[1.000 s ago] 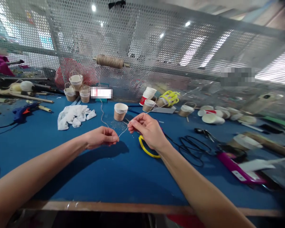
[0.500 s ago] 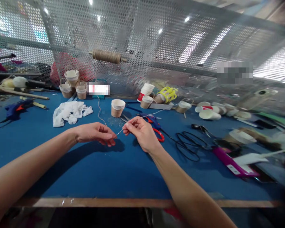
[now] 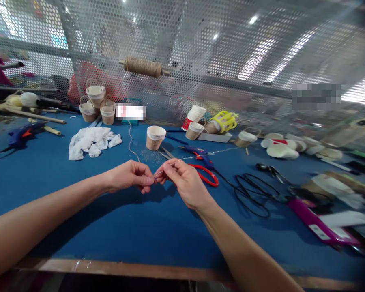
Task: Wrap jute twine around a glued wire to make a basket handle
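Observation:
Both hands meet over the middle of the blue table. My left hand is closed in a pinch on a thin pale twine. My right hand pinches the same twine just to the right, fingertips almost touching the left ones. The twine runs from my fingers to the right across the table. Another strand drops from a brown twine spool on a rod at the mesh screen. A twine-wrapped paper cup stands just behind my hands.
Red-and-blue scissors lie right of my right hand, with a black cable beyond. A white cloth, a blue glue gun, stacked wrapped cups, loose paper cups and a pink tool lie around. A perforated metal screen closes the back.
My two hands have come closer together, so the stretch of twine between them has shortened to almost nothing. The view shifted slightly, and the red scissors now show fully.

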